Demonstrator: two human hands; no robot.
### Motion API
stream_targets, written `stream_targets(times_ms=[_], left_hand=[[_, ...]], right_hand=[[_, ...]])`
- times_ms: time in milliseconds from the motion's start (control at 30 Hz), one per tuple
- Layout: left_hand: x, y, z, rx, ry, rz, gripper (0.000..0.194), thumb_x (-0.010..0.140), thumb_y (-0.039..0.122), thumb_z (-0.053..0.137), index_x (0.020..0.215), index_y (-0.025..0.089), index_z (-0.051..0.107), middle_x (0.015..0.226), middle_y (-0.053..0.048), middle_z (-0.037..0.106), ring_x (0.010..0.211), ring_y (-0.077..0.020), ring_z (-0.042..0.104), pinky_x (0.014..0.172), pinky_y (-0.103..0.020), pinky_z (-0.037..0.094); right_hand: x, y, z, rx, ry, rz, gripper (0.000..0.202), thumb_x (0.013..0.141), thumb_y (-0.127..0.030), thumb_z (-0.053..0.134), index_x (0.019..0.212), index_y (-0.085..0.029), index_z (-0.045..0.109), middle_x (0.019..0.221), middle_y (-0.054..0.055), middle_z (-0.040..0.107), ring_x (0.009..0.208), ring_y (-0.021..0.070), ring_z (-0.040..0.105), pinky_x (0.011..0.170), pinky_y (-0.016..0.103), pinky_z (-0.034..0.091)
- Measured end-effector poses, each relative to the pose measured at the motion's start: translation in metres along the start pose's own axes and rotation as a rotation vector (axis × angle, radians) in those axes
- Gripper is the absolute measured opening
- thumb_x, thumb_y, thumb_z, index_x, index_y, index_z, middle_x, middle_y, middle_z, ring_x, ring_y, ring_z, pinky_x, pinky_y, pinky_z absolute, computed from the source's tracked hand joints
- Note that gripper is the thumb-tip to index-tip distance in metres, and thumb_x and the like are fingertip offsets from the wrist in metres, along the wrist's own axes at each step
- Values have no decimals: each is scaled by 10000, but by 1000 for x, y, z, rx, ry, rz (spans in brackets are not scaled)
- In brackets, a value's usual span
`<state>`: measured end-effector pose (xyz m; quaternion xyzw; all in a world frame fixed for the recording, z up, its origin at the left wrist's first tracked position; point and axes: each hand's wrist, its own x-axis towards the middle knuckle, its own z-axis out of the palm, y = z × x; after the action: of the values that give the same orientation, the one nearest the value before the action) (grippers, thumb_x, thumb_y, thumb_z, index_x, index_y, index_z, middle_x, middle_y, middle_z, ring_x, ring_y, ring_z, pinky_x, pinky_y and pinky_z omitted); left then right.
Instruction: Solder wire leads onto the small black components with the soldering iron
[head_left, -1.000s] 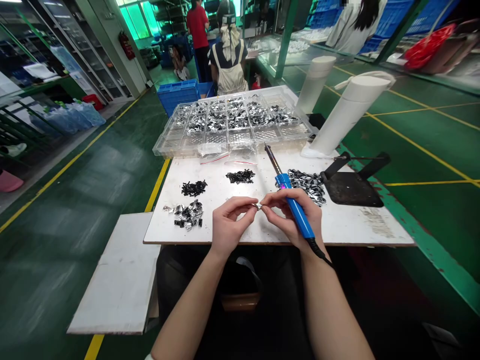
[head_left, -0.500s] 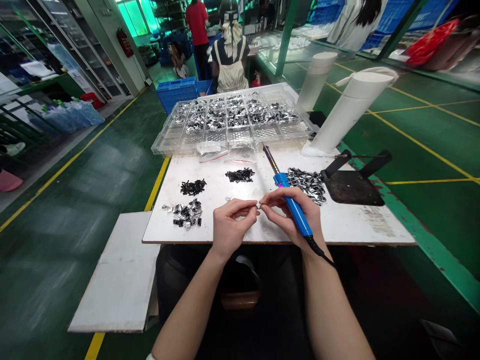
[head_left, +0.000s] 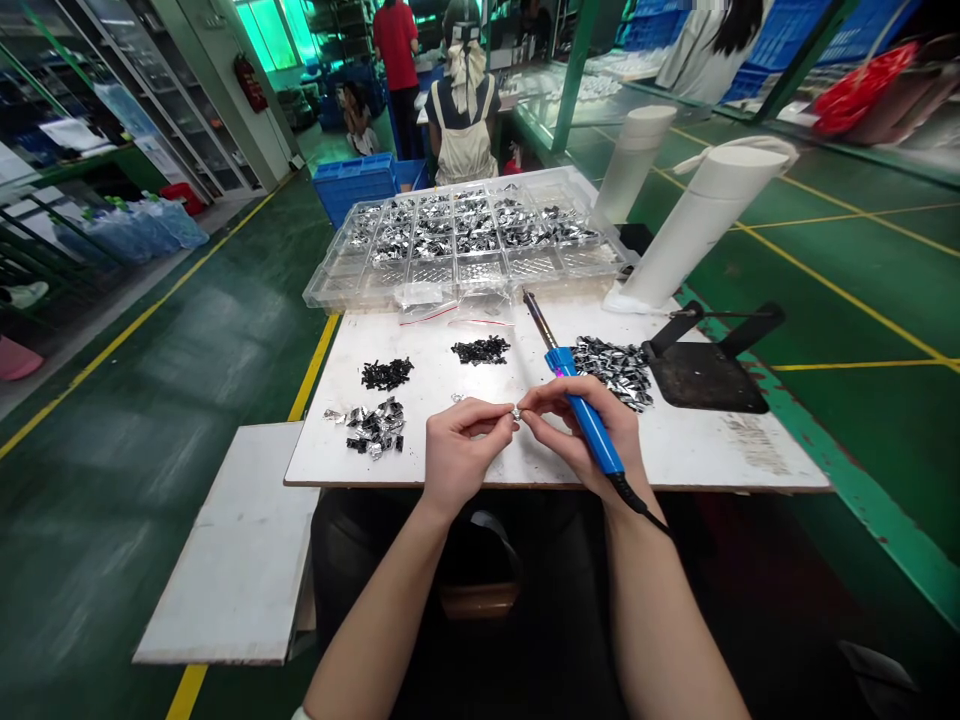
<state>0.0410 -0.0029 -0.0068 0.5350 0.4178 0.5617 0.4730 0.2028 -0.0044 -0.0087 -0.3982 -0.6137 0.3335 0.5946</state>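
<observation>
Over the front of the white board, the fingertips of my left hand (head_left: 465, 445) pinch a tiny silvery piece (head_left: 516, 413), whose exact kind is too small to make out. My right hand (head_left: 592, 430) meets it from the other side, thumb and index finger at the same piece. A blue-handled soldering iron (head_left: 596, 430) rests in the right hand, tip up and away from me, its black cord trailing over the wrist. Left of my hands lie a heap of shiny silver and black pieces (head_left: 375, 428) and a pile of small black parts (head_left: 386, 374).
Another black pile (head_left: 480, 350) and a larger heap of metallic pieces (head_left: 615, 370) lie farther back. A clear compartment tray (head_left: 457, 270) spans the far side. On the right are a black stand (head_left: 709, 375) and white cylinders (head_left: 697, 220). A co-worker (head_left: 463, 110) sits beyond.
Both hands stay almost in place at the tiny silvery piece. The soldering iron's tip has shifted slightly to the left.
</observation>
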Motion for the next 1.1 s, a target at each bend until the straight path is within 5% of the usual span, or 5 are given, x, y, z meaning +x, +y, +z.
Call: stream_targets(times_ms=[900,1100], left_hand=[[5,3,-1,-106,-77,-164,231,719,259,865,899,151,771,862,-52,737,801,-147,665,695,-227,562],[5,3,-2,-12,-101,-111,215,800,233,780,1002,159,789,935,-65,709,823,-154,671,735,-258,580]], right_hand=[[-1,1,3,91,47,26,214,818,-175,798,958,-256,659,922,11,736,855,188,737,807,332,617],[1,-1,6,-22,188,-30,141,881,-203,734,996,-249,667,992,44,771,897,213,752,783,356,621]])
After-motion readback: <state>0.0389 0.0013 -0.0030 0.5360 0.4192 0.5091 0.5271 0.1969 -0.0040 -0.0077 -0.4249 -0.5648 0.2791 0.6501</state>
